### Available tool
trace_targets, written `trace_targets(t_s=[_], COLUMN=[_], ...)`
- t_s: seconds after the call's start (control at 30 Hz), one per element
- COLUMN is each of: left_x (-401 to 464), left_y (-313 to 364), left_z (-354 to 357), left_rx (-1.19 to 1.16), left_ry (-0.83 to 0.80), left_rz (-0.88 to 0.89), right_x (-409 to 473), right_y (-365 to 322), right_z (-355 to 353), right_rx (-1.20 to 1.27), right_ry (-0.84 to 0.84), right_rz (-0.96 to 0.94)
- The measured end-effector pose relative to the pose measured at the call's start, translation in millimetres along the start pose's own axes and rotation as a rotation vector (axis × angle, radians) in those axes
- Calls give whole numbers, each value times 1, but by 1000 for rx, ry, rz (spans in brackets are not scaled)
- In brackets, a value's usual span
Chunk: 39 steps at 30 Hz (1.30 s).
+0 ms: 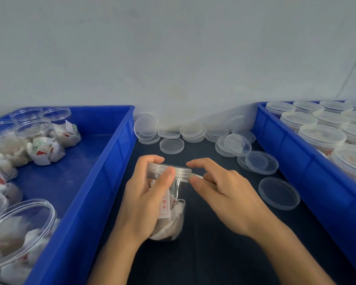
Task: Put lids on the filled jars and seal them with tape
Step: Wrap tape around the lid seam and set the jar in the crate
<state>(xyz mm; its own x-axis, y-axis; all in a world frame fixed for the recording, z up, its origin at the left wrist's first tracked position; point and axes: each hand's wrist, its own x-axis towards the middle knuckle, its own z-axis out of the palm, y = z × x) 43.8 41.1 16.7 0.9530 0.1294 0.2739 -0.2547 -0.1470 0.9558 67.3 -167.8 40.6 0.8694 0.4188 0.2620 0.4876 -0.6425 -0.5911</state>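
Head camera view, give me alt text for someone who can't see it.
A person's left hand grips a clear lidded jar of white sachets while the right hand pinches something pale at its lid. Loose clear lids lie on the dark table, between two blue crates of jars.

From my remote view, a plain pale grey-white wall (pixel 173 48) fills the upper half, from 9 o'clock through 12 to 3 o'clock. I note a faint straight seam (pixel 351 64) running diagonally across it at 2 o'clock. The work surface (pixel 214 254) is a dark table covering, meeting the wall base just above centre and extending to 6 o'clock. Lighting is even and diffuse; I see only soft shadows along the wall base.
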Motion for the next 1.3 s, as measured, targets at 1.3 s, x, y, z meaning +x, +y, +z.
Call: trace_targets(t_s=[1.3], left_x=[-1], left_y=[-8], left_z=[18], left_rx=[120], left_ry=[192], left_rz=[138], right_x=[1], right_y=[-11], right_z=[12], right_rx=[115], right_ry=[2], right_rz=[111])
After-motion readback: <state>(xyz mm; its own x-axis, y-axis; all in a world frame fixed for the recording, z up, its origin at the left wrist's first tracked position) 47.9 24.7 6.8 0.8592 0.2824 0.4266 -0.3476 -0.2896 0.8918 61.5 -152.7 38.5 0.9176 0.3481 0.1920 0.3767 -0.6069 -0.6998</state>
